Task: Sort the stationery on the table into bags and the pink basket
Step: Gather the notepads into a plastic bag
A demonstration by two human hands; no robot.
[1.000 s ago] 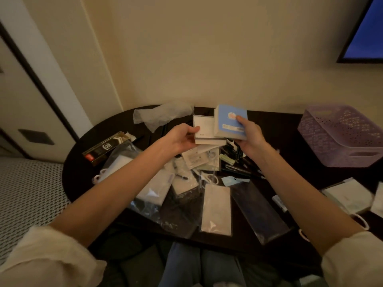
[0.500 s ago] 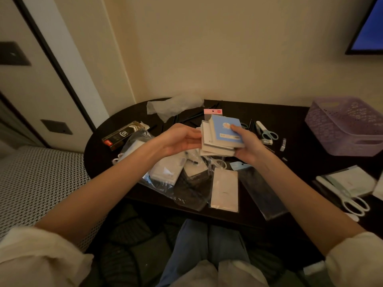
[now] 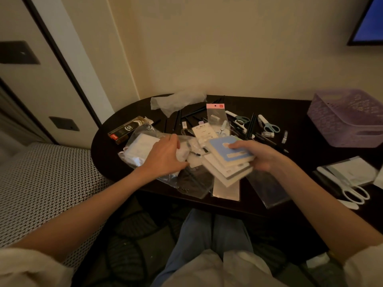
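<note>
Head view: right hand gripping fanned pad stack, over tabletop centre. Left hand, fingers relaxed, reaching among bags at 9 o'clock. Basket at 2 o'clock. Risk: one-handed grip, lower pads likely sliding out.

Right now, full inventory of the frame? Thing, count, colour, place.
table: 1, dark, against the wall
basket: 1, pink-purple, table's far right
notepads: a stack, blue on top, white below, held over the table's front
blue scissors: 2, blue handles, behind the stack
white scissors: 1, table's right front edge
pens: several, black, scattered mid-table
hang bag: 1, clear with pink header, centre back
clear bags: several, front centre
crumpled plastic: 1, white, back
box: 1, black and gold, left
hands: left resting open on a bag; right gripping the notepads
</note>
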